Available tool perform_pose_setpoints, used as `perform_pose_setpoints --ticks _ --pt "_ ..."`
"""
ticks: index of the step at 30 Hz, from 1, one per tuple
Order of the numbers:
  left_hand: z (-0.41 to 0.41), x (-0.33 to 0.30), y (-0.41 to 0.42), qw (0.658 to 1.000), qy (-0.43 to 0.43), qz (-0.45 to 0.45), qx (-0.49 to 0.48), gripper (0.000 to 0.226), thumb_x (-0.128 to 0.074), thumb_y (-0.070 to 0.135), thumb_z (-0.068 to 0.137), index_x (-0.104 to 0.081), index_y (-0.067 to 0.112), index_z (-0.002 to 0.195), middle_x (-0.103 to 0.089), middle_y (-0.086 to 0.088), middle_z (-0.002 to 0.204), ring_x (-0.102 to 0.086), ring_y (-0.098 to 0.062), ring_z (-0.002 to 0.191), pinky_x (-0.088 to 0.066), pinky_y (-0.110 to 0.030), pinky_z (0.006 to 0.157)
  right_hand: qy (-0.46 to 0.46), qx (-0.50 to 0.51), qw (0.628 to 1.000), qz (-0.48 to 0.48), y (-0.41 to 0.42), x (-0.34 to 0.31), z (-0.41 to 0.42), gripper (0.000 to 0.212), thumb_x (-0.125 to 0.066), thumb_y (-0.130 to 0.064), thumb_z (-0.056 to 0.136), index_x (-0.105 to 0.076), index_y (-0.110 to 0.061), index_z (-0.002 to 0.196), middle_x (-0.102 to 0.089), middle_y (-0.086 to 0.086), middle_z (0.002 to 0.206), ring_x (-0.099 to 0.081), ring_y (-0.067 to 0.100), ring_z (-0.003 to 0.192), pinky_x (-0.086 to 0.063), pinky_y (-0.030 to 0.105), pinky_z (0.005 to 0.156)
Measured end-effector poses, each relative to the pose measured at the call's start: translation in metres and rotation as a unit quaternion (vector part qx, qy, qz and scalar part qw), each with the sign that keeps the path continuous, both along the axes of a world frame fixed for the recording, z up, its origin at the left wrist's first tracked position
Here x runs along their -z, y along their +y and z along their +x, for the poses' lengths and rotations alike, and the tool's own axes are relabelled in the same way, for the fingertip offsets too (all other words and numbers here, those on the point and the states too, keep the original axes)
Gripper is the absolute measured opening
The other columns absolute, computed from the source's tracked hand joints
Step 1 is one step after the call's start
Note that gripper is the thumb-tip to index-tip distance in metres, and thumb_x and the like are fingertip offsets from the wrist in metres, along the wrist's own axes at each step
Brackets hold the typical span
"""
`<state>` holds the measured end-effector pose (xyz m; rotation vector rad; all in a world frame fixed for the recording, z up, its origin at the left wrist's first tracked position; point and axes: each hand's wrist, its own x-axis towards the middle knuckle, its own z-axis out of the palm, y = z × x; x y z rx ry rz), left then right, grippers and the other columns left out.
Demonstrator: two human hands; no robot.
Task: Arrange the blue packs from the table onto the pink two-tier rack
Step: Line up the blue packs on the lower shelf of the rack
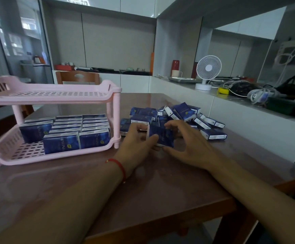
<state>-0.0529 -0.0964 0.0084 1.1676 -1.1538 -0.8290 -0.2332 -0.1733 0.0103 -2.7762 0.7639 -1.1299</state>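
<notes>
Brown and glossy, the wooden surface (72, 191) stretches under both my forearms and carries everything in play. On its left stands the pink two-tier rack (55, 95), moulded plastic with slotted shelves and round posts; its upper tier shows nothing on it, while the lower tier holds blue packs standing upright in tight rows (69, 131), faces forward, presumably so more fit. To the right of the rack, near its corner post, lies a loose heap of blue packs (178, 115), small rectangular boxes, shiny dark blue with white ends, tumbled at every angle. At the heap's near edge my left hand (136, 145), a red string round its wrist, curls its thumb and fingers around an upright pack (162, 136), pinching it by its sides. My right hand (187, 147) is spread beside that pack, fingers loosely arched and touching its far side, steadying rather than gripping, I judge, so the pack can be squared before going to the rack.
</notes>
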Motion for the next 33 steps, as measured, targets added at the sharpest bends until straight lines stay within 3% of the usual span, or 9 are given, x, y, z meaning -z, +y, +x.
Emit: perform_pose_setpoints --ticks 4,8,13,16,20,23,27,30,33 --pt "0.005 0.004 -0.002 0.999 -0.032 -0.016 -0.024 0.04 -0.064 0.004 0.089 -0.049 0.028 0.117 -0.073 -0.015 0.1 -0.073 -0.031 0.083 -0.061 -0.046 0.075 -0.032 0.113 0.993 0.003 -0.021 0.001 -0.008 0.047 -0.052 -0.049 0.091 -0.057 -0.024 0.13 -0.062 -0.007 0.121 -0.057 0.012 0.113 -0.046 0.03 0.096" --pt "0.008 0.007 -0.004 0.997 -0.073 -0.024 -0.033 0.046 -0.061 0.007 0.089 -0.056 0.039 0.122 -0.073 -0.011 0.099 -0.073 -0.028 0.084 -0.061 -0.047 0.079 0.155 0.368 0.915 0.054 -0.045 0.005 -0.027 0.039 -0.048 -0.041 0.094 -0.06 -0.026 0.128 -0.053 -0.004 0.139 -0.034 0.021 0.137 -0.027 0.052 0.106" --pt "0.01 0.008 -0.005 0.994 -0.091 -0.03 -0.054 0.042 -0.062 0.006 0.085 -0.057 0.038 0.112 -0.071 -0.009 0.097 -0.072 -0.028 0.083 -0.061 -0.047 0.076 0.079 0.304 0.946 0.08 -0.028 0.003 -0.023 0.029 -0.063 -0.037 0.085 -0.063 -0.032 0.114 -0.063 -0.009 0.12 -0.049 0.018 0.122 -0.022 0.038 0.094" --pt "0.012 0.007 -0.001 0.985 -0.147 -0.04 -0.078 0.043 -0.061 0.004 0.085 -0.053 0.033 0.116 -0.069 -0.009 0.093 -0.07 -0.027 0.08 -0.06 -0.039 0.072 0.109 0.278 0.949 0.105 -0.027 0.003 -0.023 0.033 -0.066 -0.039 0.083 -0.054 -0.033 0.113 -0.063 -0.01 0.115 -0.055 0.018 0.113 -0.02 0.035 0.09" --pt "0.014 0.007 0.001 0.969 -0.216 -0.055 -0.105 0.047 -0.061 0.004 0.084 -0.05 0.029 0.122 -0.065 0.002 0.092 -0.062 -0.016 0.079 -0.049 -0.018 0.065 -0.007 0.181 0.979 0.095 -0.026 -0.004 -0.031 0.045 -0.076 -0.027 0.074 -0.053 -0.029 0.112 -0.062 -0.008 0.113 -0.06 0.016 0.106 -0.044 0.035 0.09" --pt "0.014 0.007 0.002 0.968 -0.223 -0.047 -0.103 0.048 -0.065 0.003 0.081 -0.048 0.025 0.12 -0.06 0.01 0.088 -0.057 -0.006 0.078 -0.041 -0.004 0.062 -0.09 0.065 0.99 0.084 -0.01 -0.01 -0.024 0.059 -0.074 -0.012 0.07 -0.05 -0.028 0.122 -0.058 -0.009 0.122 -0.058 0.012 0.114 -0.048 0.026 0.089" --pt "0.013 0.007 -0.002 0.984 -0.167 -0.027 -0.057 0.053 -0.077 0.013 0.071 -0.049 0.023 0.115 -0.069 0.004 0.094 -0.067 -0.015 0.087 -0.055 -0.027 0.076 0.02 0.009 0.998 0.055 0.006 -0.006 -0.002 0.071 -0.069 -0.028 0.066 -0.047 -0.028 0.133 -0.053 -0.009 0.128 -0.053 0.005 0.115 -0.044 0.015 0.094" --pt "0.012 0.006 -0.004 0.986 -0.16 -0.017 -0.045 0.058 -0.078 0.024 0.065 -0.046 0.024 0.115 -0.067 0.0 0.1 -0.068 -0.018 0.088 -0.058 -0.036 0.078 0.058 -0.026 0.998 0.021 0.007 -0.005 0.007 0.068 -0.079 -0.019 0.071 -0.051 -0.018 0.132 -0.053 -0.003 0.125 -0.046 -0.001 0.108 -0.032 -0.001 0.091" --pt "0.013 0.007 -0.004 0.98 -0.195 -0.019 -0.031 0.054 -0.081 0.02 0.076 -0.044 0.024 0.115 -0.064 -0.001 0.106 -0.067 -0.016 0.091 -0.06 -0.037 0.08 0.067 -0.036 0.997 -0.032 0.005 -0.004 0.007 0.065 -0.083 -0.027 0.077 -0.054 -0.015 0.133 -0.051 0.001 0.13 -0.047 0.007 0.12 -0.032 0.006 0.101"
